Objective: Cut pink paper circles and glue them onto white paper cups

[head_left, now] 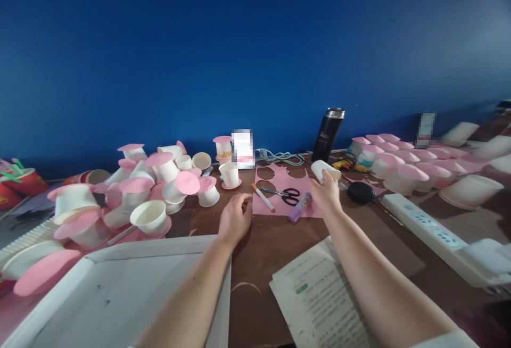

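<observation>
"What is the right hand [329, 193] doing?"
"It is gripping a white paper cup [319, 168], tipped sideways, by the far right edge of the pink sheet [263, 209]. I can't tell whether the cup is touching the table [255, 263]."
"And the left hand [235, 220]?"
"It is resting near the sheet's left edge, fingers curling loosely inward. Its palm is facing away, so I can't tell whether it is holding anything."
"What is lying on the sheet?"
"Scissors [285, 195] are lying in the middle, a white-and-orange stick [263, 198] to their left, and a purple glue stick [299, 208] is lying on the near side, overhanging the edge. Round holes are showing in the paper."
"Farther out?"
"A black flask [327, 136] is standing beyond the held cup, before the blue wall [255, 60]. Pink-topped cups [404, 173] are standing in rows on the far right, while more cups with pink discs [138, 191] are crowding the left. Printed pages [319, 295] are lying on the near side, and a white power strip [423, 225] is stretching along the right."
</observation>
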### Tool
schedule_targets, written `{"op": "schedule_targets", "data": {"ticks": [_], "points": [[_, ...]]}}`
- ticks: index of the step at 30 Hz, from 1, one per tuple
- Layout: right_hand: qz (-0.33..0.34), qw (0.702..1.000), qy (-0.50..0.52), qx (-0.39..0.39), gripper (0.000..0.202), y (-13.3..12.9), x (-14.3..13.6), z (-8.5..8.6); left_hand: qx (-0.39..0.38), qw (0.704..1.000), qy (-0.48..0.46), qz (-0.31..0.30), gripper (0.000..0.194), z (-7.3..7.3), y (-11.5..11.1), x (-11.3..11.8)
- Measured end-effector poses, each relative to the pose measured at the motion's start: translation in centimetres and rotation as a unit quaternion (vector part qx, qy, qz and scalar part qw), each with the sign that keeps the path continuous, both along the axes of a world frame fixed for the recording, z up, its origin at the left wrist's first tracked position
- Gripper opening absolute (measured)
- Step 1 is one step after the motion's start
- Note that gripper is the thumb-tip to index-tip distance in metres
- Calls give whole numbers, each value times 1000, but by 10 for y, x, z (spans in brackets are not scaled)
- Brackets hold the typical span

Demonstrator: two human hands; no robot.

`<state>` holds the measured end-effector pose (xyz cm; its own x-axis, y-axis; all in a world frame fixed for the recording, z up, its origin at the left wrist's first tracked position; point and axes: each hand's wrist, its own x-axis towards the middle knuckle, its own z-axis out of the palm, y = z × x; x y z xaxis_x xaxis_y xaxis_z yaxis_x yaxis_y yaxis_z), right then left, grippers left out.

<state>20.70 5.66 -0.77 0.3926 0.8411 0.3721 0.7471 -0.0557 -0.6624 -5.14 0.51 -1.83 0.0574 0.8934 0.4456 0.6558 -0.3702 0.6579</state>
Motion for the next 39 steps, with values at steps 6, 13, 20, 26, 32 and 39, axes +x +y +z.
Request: {"op": "schedule_targets", "data": {"ticks": [6, 13, 20, 26, 32, 39], "points": [[277, 875, 395, 44, 55, -39, -61, 21, -103, 969, -226, -10, 30, 10, 1, 4], [473, 644, 595, -85, 42, -74, -108, 22, -174, 804, -551, -142, 38, 16, -1, 7], [463, 654, 587, -118, 38, -74, -107, 18, -144, 752, -621, -168, 33, 18, 0, 6], [431, 617, 646, -123, 31, -69, -104, 15, -150, 769, -599, -165, 36, 20, 0, 6], [400, 593, 698, -44, 29, -61, -97, 19, -249, 750, -611, -53, 47, 16, 5, 3], [451, 593, 661, -87, 31, -65, -105, 14, -271, 644, -701, -145, 22, 23, 1, 1]]}}
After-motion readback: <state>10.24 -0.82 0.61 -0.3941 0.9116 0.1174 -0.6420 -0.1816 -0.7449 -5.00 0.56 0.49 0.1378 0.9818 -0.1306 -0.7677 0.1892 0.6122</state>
